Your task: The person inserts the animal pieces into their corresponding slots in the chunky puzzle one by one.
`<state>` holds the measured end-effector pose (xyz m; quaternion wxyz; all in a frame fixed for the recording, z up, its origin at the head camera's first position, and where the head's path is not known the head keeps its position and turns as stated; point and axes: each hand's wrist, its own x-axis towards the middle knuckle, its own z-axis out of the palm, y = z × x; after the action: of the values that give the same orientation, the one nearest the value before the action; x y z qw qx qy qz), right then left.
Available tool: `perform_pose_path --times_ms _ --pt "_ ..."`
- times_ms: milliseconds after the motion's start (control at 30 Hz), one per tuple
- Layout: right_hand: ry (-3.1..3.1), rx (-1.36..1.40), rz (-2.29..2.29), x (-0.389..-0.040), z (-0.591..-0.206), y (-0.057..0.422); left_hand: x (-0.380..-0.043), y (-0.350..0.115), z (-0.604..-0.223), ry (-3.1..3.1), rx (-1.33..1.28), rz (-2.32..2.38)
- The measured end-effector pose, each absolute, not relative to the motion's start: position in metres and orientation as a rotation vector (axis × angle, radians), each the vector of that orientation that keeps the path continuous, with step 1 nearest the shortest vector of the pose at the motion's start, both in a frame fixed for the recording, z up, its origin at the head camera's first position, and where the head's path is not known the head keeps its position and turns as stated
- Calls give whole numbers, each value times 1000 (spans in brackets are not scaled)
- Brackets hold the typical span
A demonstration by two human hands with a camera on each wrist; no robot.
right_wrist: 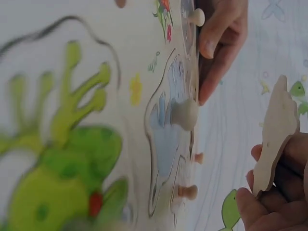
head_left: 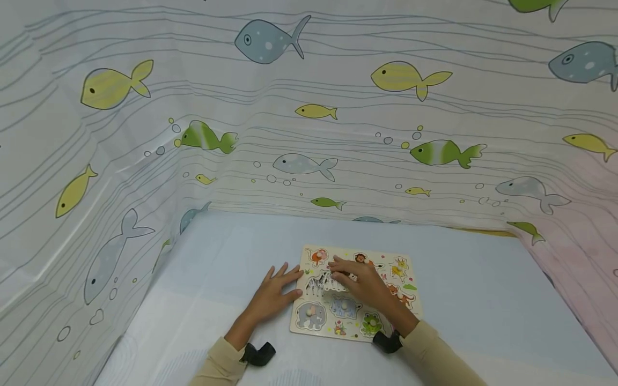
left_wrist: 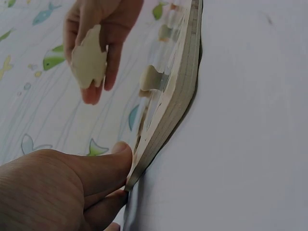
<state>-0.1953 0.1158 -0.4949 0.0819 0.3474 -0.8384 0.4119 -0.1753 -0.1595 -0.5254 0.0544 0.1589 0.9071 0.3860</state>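
A wooden knob puzzle board (head_left: 347, 335) with animal pictures lies on the table. Above its middle, my right hand (head_left: 363, 283) holds a zebra puzzle piece (head_left: 334, 286) in its fingers, lifted off the board. In both wrist views only the plain wooden underside of this piece (right_wrist: 275, 130) shows; its knob is hidden. My left hand (head_left: 271, 295) rests at the board's left edge, fingers spread and fairly straight, with thumb and index tips touching that edge. Nearest to it on the board are the elephant piece (head_left: 309, 317) and the zebra's printed place.
Also on the board are a blue hippo piece (head_left: 344, 307), a frog piece (head_left: 372, 324), a lion piece (head_left: 361, 258) and several others with knobs. The pale table (head_left: 473, 300) stretches to both sides. Fish-patterned cloth (head_left: 357, 123) rises behind and at the left.
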Motion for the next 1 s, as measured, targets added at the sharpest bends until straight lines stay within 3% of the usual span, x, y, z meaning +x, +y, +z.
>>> perform_pose_path --times_ms 533,1000 --pt "-2397 1033 1221 -203 -507 74 -177 -162 -526 2776 565 1158" --pt "-2497 936 1239 -203 -532 67 -178 -164 -528 2790 615 1117"
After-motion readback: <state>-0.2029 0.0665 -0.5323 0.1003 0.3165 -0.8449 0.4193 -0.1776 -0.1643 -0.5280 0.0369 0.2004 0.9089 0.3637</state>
